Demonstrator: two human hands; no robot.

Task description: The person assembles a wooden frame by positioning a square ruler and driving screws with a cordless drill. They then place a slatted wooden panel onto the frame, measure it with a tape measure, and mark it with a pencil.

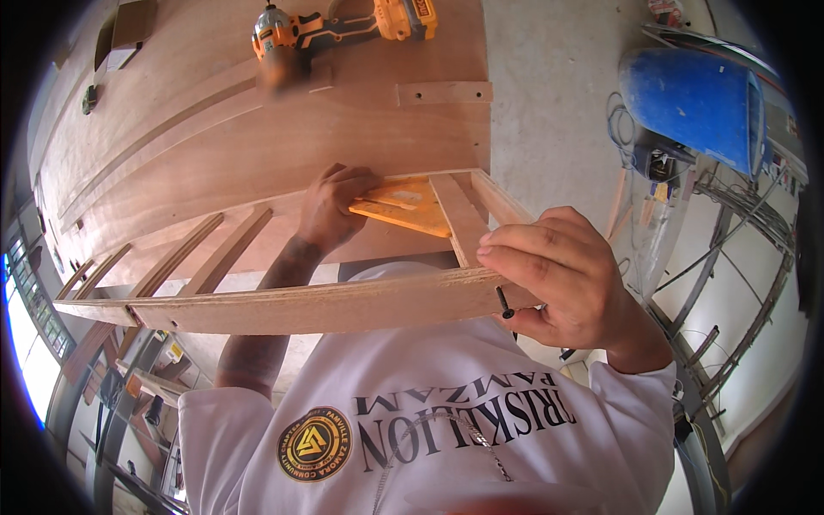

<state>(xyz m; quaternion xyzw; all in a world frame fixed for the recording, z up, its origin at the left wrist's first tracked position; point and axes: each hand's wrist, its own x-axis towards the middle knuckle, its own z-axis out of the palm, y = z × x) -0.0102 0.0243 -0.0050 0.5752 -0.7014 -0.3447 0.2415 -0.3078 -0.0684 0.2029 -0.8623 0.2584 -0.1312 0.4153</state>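
A ladder-like wooden frame stretches across in front of me, its plywood edge showing on the near rail. My left hand reaches through the frame and is closed on an orange triangular square, which lies against a crosspiece near the right end. My right hand wraps round the right end of the near rail, fingers over its top and thumb low by its face. A dark screw sticks out of that face beside the thumb. Its tip is hidden in the wood.
An orange and black cordless drill lies on the large plywood sheet beyond the frame. A short drilled strip rests near the sheet's right edge. At the far right stand a blue plastic drum, cables and metal framing.
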